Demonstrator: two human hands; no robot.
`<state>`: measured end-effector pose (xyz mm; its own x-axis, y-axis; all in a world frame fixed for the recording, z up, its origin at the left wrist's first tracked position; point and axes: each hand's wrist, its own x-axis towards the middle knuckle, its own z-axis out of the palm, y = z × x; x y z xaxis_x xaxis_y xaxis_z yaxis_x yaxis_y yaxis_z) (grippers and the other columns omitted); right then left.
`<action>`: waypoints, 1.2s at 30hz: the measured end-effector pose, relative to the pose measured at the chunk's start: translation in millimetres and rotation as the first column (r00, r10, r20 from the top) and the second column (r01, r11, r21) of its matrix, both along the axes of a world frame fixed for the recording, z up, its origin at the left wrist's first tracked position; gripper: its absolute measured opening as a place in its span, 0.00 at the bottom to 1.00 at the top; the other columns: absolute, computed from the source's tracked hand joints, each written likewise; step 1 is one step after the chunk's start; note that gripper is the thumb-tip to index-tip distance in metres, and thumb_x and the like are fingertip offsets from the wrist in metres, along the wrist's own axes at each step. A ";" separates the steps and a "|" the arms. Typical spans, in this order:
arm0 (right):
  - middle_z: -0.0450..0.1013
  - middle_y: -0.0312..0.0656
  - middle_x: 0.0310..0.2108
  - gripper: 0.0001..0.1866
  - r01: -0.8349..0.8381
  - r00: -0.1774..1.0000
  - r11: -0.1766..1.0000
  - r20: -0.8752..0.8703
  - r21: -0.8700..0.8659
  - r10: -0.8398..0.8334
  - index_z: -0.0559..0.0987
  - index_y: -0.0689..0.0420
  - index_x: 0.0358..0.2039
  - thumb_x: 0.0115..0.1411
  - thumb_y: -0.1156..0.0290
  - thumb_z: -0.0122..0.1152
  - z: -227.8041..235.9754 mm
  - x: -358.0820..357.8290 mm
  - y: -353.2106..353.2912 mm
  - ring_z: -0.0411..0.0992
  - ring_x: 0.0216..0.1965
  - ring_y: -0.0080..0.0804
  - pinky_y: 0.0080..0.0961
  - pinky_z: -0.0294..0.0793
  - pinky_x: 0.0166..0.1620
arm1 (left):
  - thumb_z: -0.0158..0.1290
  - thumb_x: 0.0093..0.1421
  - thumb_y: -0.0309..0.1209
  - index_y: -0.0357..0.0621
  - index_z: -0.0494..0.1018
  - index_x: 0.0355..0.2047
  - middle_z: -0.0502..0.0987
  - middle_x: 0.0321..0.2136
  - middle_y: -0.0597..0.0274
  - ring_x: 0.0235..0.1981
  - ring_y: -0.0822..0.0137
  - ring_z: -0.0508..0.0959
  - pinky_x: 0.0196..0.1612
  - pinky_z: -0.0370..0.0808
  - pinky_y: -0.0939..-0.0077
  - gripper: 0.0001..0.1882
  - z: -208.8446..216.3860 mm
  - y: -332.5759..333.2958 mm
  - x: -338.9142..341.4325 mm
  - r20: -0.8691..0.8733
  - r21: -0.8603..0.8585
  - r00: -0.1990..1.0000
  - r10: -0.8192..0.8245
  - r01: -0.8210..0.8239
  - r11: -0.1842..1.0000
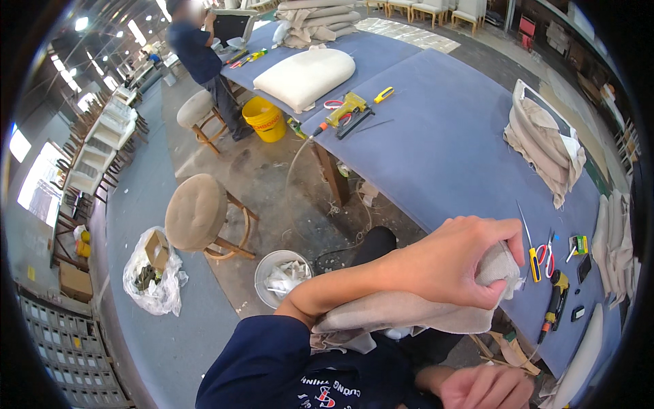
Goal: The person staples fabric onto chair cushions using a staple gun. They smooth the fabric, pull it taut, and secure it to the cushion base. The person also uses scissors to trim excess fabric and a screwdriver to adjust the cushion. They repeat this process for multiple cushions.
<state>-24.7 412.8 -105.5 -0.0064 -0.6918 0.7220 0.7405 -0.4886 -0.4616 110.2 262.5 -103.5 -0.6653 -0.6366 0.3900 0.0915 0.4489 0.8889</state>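
A beige upholstered piece [415,310], like a padded chair part with loose cloth along its lower side, lies across my lap. My left hand [470,262] wraps over its right end, thumb and fingers closed on the cloth-covered edge. Low in the view, my right hand [487,388] is curled with its fingers together; whatever it may hold is hidden. On the blue table to the right are a yellow-handled screwdriver [535,266], red-handled scissors [547,255] and a staple gun [558,290]. A small green and yellow box [578,245] lies beyond them.
The blue table [443,136] carries a cream cushion [306,76], a second staple gun [347,112] and a cloth-covered piece [545,140]. Round stools [197,211], a white bucket [272,262], a yellow bucket [264,119] and a plastic bag [153,279] stand leftward. A person [201,54] works far left.
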 end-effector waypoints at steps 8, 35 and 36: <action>0.73 0.49 0.42 0.20 0.896 0.225 0.388 -0.534 -0.216 -0.815 0.80 0.62 0.44 0.59 0.60 0.69 -41.1 -20.8 -65.1 0.70 0.44 0.40 0.35 0.70 0.46 | 0.63 0.57 0.28 0.37 0.75 0.42 0.80 0.36 0.58 0.35 0.66 0.80 0.38 0.76 0.73 0.15 2.0 -2.2 -1.7 -0.005 0.050 0.998 -0.068 0.068 0.996; 0.71 0.47 0.29 0.10 0.920 -0.037 0.208 -0.603 -0.331 -0.797 0.76 0.65 0.35 0.69 0.70 0.55 -34.1 -16.4 -93.0 0.71 0.29 0.38 0.31 0.68 0.32 | 0.62 0.64 0.26 0.33 0.81 0.36 0.83 0.36 0.57 0.43 0.70 0.80 0.50 0.74 0.73 0.06 -17.0 -24.2 -3.4 -0.338 0.218 0.931 -0.141 0.223 0.950; 0.70 0.46 0.28 0.10 0.927 0.014 0.248 -0.633 -0.283 -0.774 0.75 0.65 0.34 0.69 0.70 0.55 -31.9 -14.4 -103.3 0.70 0.29 0.37 0.30 0.66 0.32 | 0.62 0.64 0.26 0.33 0.81 0.36 0.83 0.37 0.58 0.42 0.71 0.79 0.50 0.74 0.73 0.06 -16.5 -27.5 -1.7 -0.318 0.241 0.941 -0.111 0.194 0.951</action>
